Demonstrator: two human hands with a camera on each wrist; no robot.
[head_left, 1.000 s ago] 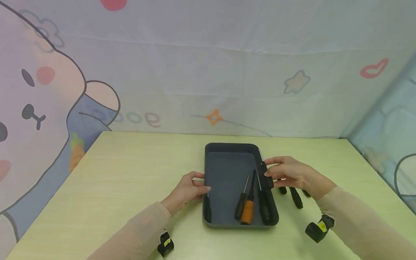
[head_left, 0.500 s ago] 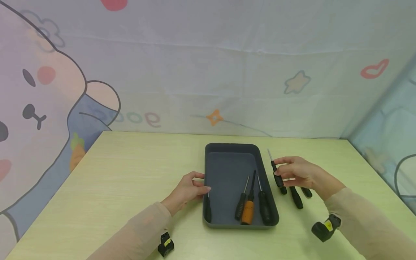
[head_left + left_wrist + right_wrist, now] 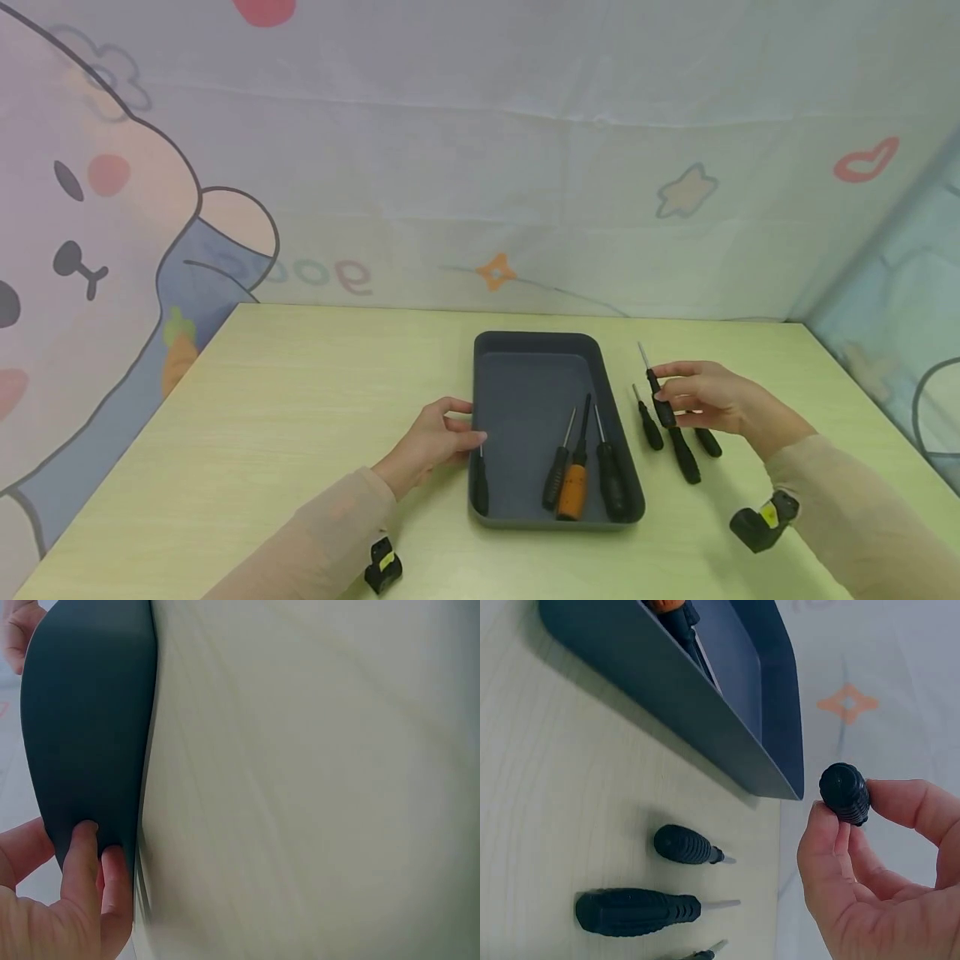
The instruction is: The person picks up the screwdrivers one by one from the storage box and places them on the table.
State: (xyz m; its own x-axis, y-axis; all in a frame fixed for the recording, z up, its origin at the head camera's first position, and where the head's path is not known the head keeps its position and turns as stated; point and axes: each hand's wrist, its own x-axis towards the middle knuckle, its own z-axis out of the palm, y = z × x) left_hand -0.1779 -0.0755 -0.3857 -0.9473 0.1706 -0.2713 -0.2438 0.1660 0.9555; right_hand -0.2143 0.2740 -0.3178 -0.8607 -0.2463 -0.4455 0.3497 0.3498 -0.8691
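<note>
A grey rectangular tray (image 3: 525, 375) stands on the table, its left wall gripped by my left hand (image 3: 433, 435) with the thumb over the rim. The fingers (image 3: 82, 862) press the wall's outside in the left wrist view. My right hand (image 3: 705, 396) pinches a black-handled screwdriver (image 3: 660, 404) to the right of the tray, its shaft pointing away from me. In the right wrist view, that screwdriver's handle (image 3: 844, 791) shows end-on between thumb and fingertips. Inside the tray lie an orange-handled screwdriver (image 3: 572, 492) and several black ones, one along the left wall (image 3: 481, 487).
Three black screwdrivers lie on the table right of the tray: a small one (image 3: 649, 427), a larger one (image 3: 684, 458) and one partly hidden by my right hand (image 3: 707, 442). A printed cloth backdrop (image 3: 420, 167) hangs behind the table's back edge.
My right hand has moved right with the screwdriver, from the tray's right rim to over the screwdrivers on the table. The left hand and tray have stayed in place.
</note>
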